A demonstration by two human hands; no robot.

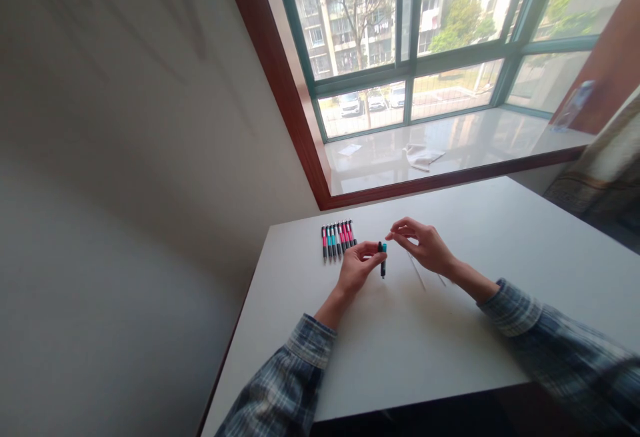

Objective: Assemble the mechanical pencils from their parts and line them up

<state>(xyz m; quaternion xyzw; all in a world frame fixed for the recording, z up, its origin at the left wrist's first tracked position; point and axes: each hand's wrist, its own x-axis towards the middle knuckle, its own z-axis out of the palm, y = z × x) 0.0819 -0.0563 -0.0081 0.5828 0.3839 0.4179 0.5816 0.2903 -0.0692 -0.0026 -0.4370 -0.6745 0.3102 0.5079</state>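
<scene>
My left hand (356, 268) is closed around a teal and black pen (383, 268), its tip pointing down above the table. A short black part shows beside the pen's teal upper end. Just to the right, my right hand (425, 245) is raised with thumb and forefinger pinched together near the top of the pen. Whatever lies between those fingertips is too small to make out. Beyond my left hand, several pens (331, 242) with pink, teal and pale barrels lie in a neat row. Under my right hand are thin white sticks (418, 274), partly hidden by it.
The white table (415, 357) meets a wall on its left side. Behind it is a windowsill (373, 170) with a crumpled white sheet (423, 156) and a clear bottle (575, 105). A curtain (597, 164) hangs at the right.
</scene>
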